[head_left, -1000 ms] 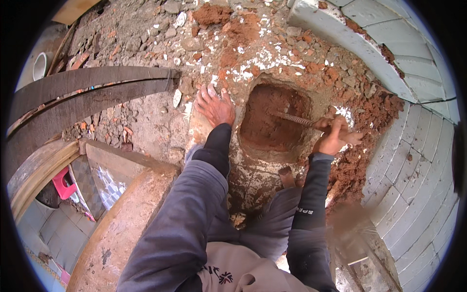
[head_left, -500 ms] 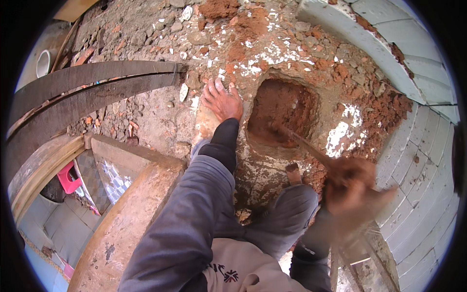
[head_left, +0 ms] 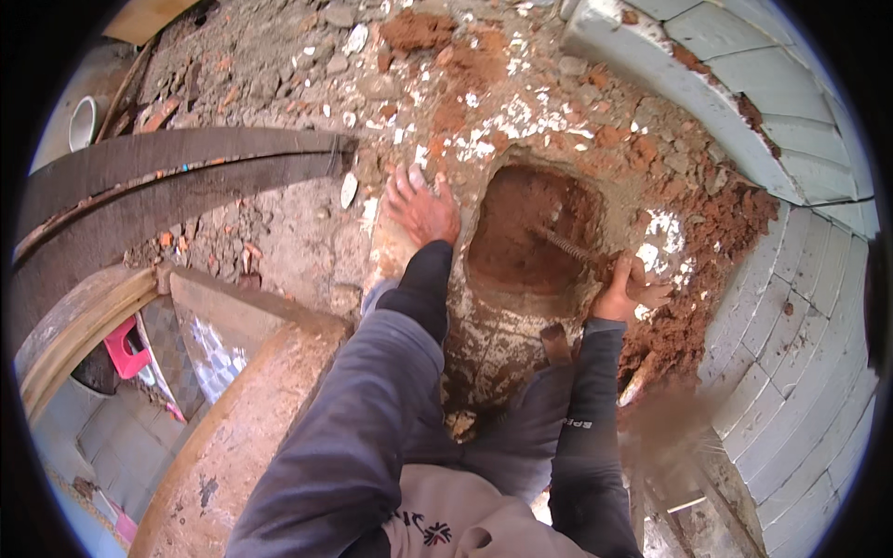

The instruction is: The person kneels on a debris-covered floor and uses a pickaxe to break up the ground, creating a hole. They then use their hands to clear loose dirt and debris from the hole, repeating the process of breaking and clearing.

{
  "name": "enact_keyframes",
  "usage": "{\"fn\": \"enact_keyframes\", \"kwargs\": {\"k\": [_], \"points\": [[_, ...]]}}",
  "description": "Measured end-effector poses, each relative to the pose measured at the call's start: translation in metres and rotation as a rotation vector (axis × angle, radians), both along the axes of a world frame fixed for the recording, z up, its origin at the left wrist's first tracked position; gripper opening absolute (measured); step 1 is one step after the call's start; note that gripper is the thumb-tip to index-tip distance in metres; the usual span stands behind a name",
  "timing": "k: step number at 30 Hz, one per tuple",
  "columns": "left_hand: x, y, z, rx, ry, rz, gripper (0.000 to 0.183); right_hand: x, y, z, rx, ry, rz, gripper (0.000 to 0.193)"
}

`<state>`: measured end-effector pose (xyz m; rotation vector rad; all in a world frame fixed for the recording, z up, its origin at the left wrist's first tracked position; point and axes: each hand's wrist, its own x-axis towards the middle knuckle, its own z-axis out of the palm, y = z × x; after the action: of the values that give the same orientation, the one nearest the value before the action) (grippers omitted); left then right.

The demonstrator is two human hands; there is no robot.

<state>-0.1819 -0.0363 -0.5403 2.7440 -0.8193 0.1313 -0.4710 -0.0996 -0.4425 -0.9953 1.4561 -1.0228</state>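
Observation:
A squarish hole (head_left: pixel 535 209) with red-brown soil walls lies in the broken floor in front of me. My left hand (head_left: pixel 423 206) rests palm down on the pale ledge left of it, fingers spread, holding nothing. At the hole's right edge, my right hand (head_left: pixel 625 290) is closed around the end of a ribbed metal rod (head_left: pixel 564 244). The rod slants down into the hole; part of its grip is hidden by my fingers. Loose red soil (head_left: pixel 665 349) is heaped right beside this hand.
Long dark wooden beams (head_left: pixel 186 167) reach in from the left. A concrete wall top (head_left: pixel 251 400) runs along my left side, with a pink plastic item (head_left: pixel 123 346) below. Grey planks (head_left: pixel 791 307) edge the right. Rubble (head_left: pixel 279 65) covers the far ground. A brown blur (head_left: pixel 674 432) hangs lower right.
My right hand has moved up and left from a blurred position at lower right to the hole's edge, still with the rod. My left hand stays in place.

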Motion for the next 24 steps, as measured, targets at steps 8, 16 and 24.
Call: {"fn": "enact_keyframes", "kwargs": {"k": [8, 16, 24], "points": [[-0.004, 0.009, -0.003, 0.028, 0.023, 0.014, 0.055, 0.014, 0.078, 0.029, -0.219, 0.477, 0.133, 0.020], [0.000, 0.014, -0.003, 0.030, -0.030, 0.024, 0.052, 0.017, -0.026, 0.232, -0.478, -0.262, 0.158, 0.027], [0.008, 0.023, -0.006, 0.029, -0.091, -0.001, 0.053, 0.043, -0.070, 0.102, -0.371, 0.031, -0.097, 0.023]]}}
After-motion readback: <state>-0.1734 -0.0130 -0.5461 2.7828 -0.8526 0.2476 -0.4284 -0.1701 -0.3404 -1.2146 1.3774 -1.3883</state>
